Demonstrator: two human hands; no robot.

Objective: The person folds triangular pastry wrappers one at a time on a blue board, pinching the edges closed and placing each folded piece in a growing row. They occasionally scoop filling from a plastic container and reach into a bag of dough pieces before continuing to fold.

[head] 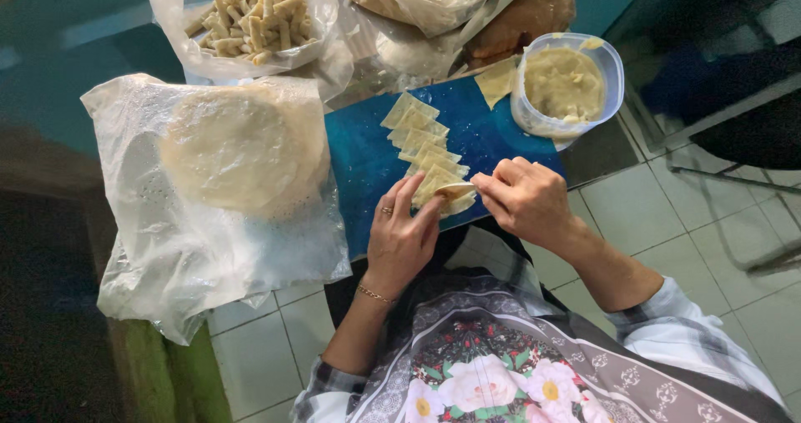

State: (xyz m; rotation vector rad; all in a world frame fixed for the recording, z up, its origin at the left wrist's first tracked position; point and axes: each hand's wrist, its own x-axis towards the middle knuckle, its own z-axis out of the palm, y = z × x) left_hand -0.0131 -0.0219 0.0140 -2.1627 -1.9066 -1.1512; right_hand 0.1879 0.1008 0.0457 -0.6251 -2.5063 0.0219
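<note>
Both hands pinch one pale square dough wrapper point(453, 191) over the blue cutting board point(367, 160): left hand point(405, 235) steadies it, right hand point(526, 199) fingers closed tight on its edge. Clear plastic tub of yellowish filling point(567, 85) sits close, easy reach

A stack of round flat dough sheets point(246, 148) lies on a crumpled clear plastic bag point(167, 256) at the left of the tabletop point(50, 47). Behind it, an open bag holds short rolled pastry sticks point(250, 14). To the right stands a clear plastic tub point(613, 73) of pale filling (nearly full). White floor tiles point(651, 214) show below.
</note>
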